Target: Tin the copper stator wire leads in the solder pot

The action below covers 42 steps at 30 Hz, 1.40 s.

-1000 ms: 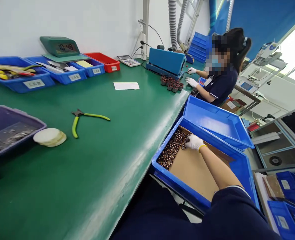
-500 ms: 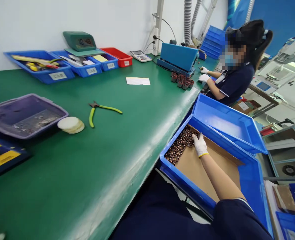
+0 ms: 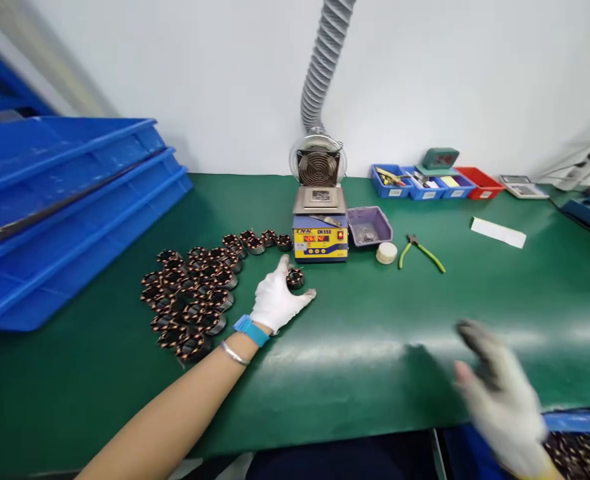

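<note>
My left hand [image 3: 277, 300], in a white glove, is at mid-table with thumb and forefinger spread around a single motor stator [image 3: 295, 279] with copper windings. The stator sits in the gap between them; a firm grip is not visible. To the left of that hand stands a cluster of several similar stators [image 3: 195, 287]. My right hand [image 3: 499, 393], gloved and blurred by motion, is over the table's front edge at the right. Its thumb and fingers are apart, and no object shows in it. Beneath it, a blue bin [image 3: 579, 421] contains more stators.
Behind the single stator stands a yellow and blue soldering pot [image 3: 321, 241] with a lit display, below a grey exhaust hose [image 3: 319, 73]. A purple tray [image 3: 382, 230], white round pads [image 3: 387, 253] and green-handled cutters [image 3: 429, 257] lie right of it. Stacked blue crates [image 3: 75, 200] fill the left.
The view has swung left, bringing the soldering pot and stator cluster into sight. My right hand has left the stators in the blue bin. My left hand now shows beside a stator.
</note>
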{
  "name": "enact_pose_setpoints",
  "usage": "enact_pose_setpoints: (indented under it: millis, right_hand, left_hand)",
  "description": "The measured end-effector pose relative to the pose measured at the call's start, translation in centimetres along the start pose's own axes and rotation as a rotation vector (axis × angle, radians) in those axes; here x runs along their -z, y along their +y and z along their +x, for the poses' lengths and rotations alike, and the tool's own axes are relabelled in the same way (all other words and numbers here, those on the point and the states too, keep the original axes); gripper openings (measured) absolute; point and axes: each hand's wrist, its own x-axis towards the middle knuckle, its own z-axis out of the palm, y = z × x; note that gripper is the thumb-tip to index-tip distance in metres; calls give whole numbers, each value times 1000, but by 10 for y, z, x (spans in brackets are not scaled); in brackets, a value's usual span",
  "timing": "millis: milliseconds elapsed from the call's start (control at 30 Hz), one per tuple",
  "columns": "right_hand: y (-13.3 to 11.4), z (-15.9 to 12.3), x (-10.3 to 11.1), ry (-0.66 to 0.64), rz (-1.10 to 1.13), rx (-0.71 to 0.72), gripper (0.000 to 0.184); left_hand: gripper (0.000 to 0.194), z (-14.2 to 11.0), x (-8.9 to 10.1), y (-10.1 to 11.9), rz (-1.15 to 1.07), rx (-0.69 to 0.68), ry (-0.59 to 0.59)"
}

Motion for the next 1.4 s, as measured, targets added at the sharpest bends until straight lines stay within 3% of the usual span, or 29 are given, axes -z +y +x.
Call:
enact_pose_setpoints:
  millis: [33,100,200,300,433,533,633,733,833,1033,1167,1400]
  right_hand:
    - [-12,16,-30,-142,61,117,43]
    - [-37,44,-85,-259,161,277,40]
    - [-66,86,-144,-256,207,359,41]
    - [-80,134,-180,-151,90,378,49]
    - [-83,199,-207,-117,-157,366,52]
    - [-80,225,-215,-193,-311,394,43]
    - [-73,235,-215,-235,-344,386,34]
    - [-62,252,-212,-169,-141,232,33]
    - [-50,288,-208,-115,95,42,39]
    - [-49,352,-200,-199,-11,-42,36]
    - [-59,355,-202,-207,-58,-31,35]
    - [-57,334,-202,-232,-42,-17,35]
  left_hand:
    - [89,1,0,1,24,21,-6]
    - [74,-1,1,1,44,39,-19]
    - [67,-14,7,-3,31,-45,-66]
    - [66,-29,11,-4,6,-171,-143]
    - [68,-34,13,-2,-51,-265,-193]
    - [75,-30,16,-1,-102,-289,-189]
    - [84,-25,17,-1,-114,-282,-171]
    - [71,-21,14,-3,-96,-284,-163]
    - [67,-20,11,-5,-91,-295,-153]
    - [63,-20,9,-9,-92,-316,-143]
    - [59,-19,8,-10,-103,-307,-112]
    - [49,-20,7,-11,-109,-277,-110]
